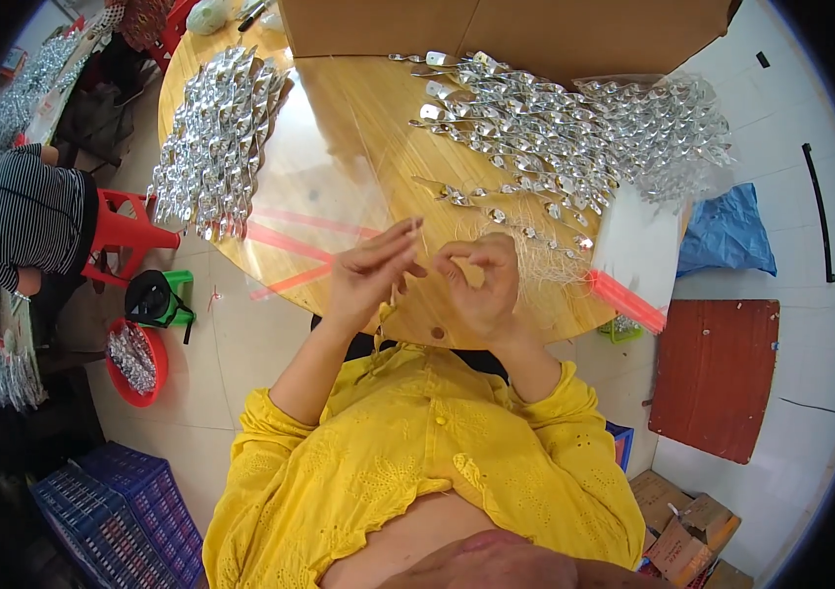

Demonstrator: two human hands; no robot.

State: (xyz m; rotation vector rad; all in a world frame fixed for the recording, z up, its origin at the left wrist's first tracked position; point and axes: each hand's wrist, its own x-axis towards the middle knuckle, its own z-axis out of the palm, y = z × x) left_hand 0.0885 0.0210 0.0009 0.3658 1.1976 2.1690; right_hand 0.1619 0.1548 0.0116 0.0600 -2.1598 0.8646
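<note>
Over the near edge of the table, my left hand [370, 277] is closed, its fingers nearly straight and pressed together. A thin twisted shiny strip [387, 313] hangs beneath its fingers, reflecting yellow. My right hand [489, 285] is just to the right, thumb and forefinger curled into a pinch; whatever they hold is too fine to make out. Beside the right hand lie loose pale threads [545, 257]. Beyond them spreads a large pile of silver twisted strips [535, 133]. Another bundle of silver strips [216, 137] lies at the table's left.
A cardboard box [515, 34] stands at the back of the round wooden table [378, 162]. Clear sheets with pink bands [290, 245] lie left; a pink-edged white stack [630, 257] sits right. A person [39, 211] sits on a red stool [123, 231] at far left, near blue crates [128, 510].
</note>
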